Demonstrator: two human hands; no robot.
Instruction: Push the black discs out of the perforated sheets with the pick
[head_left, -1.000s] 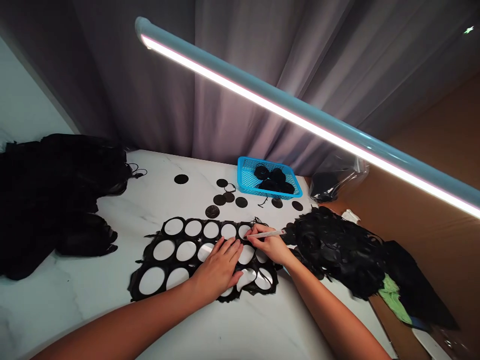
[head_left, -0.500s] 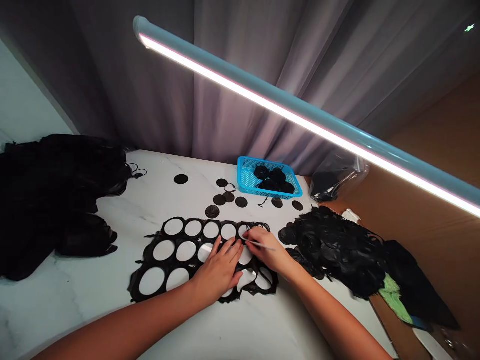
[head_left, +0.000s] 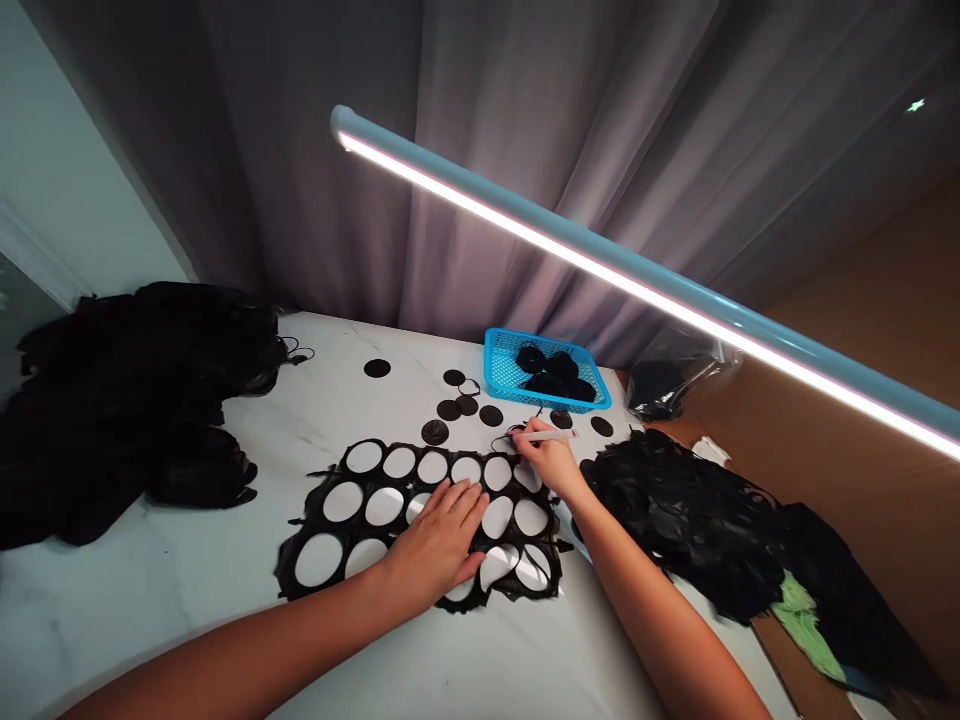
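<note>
Perforated black sheet (head_left: 289,572) flat on a white marble tabletop (head_left: 150,570), long axis running 9 to 3 o'clock; left hand (head_left: 439,545) open, palm down, fingers spread on the sheet, gripping nothing; right hand (head_left: 547,468), nearer the sheet's far corner at 1 o'clock, pinching a slim white pen-shaped tool (head_left: 547,435), its tip hard to make out among thin black threads (head_left: 504,438).

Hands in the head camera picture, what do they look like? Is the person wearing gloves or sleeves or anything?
The left hand and the right hand are bare, with no gloves, rings or watch showing. The left arm and the right arm are bare too, with no sleeve showing up to the picture's edge.
</note>
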